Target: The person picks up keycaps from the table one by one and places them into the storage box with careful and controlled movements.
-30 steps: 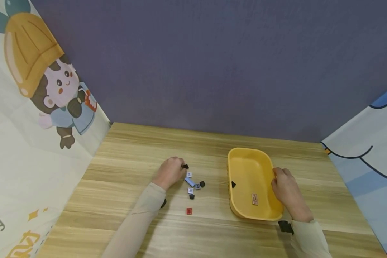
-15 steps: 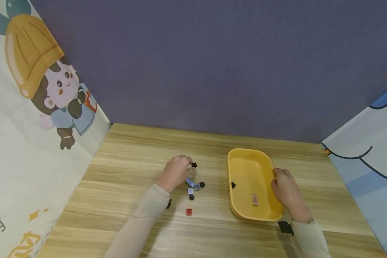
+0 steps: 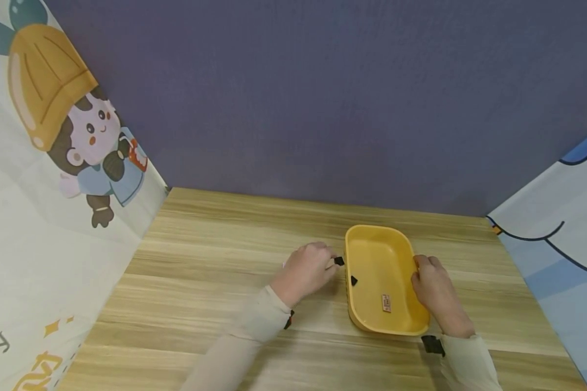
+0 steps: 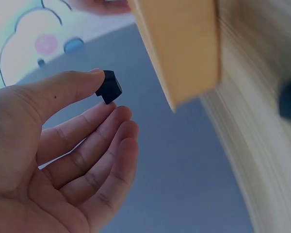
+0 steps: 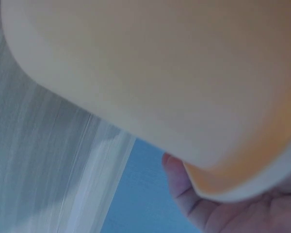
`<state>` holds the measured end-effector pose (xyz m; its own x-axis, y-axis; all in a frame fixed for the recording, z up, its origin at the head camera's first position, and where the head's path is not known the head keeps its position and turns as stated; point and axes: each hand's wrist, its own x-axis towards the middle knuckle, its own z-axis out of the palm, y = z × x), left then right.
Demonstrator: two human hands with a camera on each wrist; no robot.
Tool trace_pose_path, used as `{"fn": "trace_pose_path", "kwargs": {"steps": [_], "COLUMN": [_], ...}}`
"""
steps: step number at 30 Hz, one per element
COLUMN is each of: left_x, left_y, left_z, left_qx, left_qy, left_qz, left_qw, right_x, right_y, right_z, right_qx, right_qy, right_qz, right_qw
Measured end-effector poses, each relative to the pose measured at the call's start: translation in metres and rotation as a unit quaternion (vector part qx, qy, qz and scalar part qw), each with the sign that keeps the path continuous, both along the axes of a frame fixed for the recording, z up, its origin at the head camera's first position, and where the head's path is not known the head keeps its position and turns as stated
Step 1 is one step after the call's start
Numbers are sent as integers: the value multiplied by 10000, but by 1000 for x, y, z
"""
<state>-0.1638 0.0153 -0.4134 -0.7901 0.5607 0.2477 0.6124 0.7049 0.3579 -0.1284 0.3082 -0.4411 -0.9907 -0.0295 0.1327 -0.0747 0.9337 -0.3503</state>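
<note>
Between thumb and fingertips, my left hand (image 3: 304, 273) pinches a small black block (image 4: 110, 87) with a notched edge. It holds the block just outside the left rim of a yellow plastic basket (image 3: 375, 258). In the left wrist view the other fingers are bent below the block. My right hand (image 3: 434, 288) grips the basket's right rim; the right wrist view shows its fingers (image 5: 178, 180) at the rim's edge. Inside the basket are another black piece (image 3: 354, 281), by the left wall, and a small pale red-marked tile (image 3: 386, 303).
The wood-grain table (image 3: 200, 244) ends at a dark blue-grey panel (image 3: 293, 108) behind. My left hand and forearm cover most of the loose small pieces. Printed cartoon sheets (image 3: 29, 217) flank both sides. A black strap (image 3: 433, 345) is at the right wrist.
My left hand has moved right with the black block, from the loose pieces to the basket's left side. The right hand and the basket have stayed in place.
</note>
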Motion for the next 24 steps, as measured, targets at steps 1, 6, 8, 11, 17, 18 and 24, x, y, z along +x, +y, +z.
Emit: {"fn": "trace_pose_path", "kwargs": {"steps": [1,6,8,11,17,18,24], "left_x": [2,13,17,21,24,25,26], "left_y": [5,27,35,43,48,48,47], "left_z": [1,5,6,7,6,6,6], "left_qx": [-23,-208,-275,-360,-420,-410,-314], "left_qy": [75,224,239,284,350,364,401], "left_qz": [-104,-556,-663,-754,-823,-837,-923], "left_qw": [9999,9980,9971,9961,9951,9950,9944], "right_x": [0,1,1,0,1,1,0], "right_y": [0,-1,-1,-1,-1,-1,-1], "right_z": [0,1,1,1,-1,-1,-1], "right_qx": [-4,-25,-32,-31,-44,-47,-51], "right_qy": [-14,-104,-127,-122,-108,-102,-70], "right_qz": [-9,-51,-62,-64,-76,-77,-94], "right_qw": [10000,9999,9999,9999,9999,9999,9999]}}
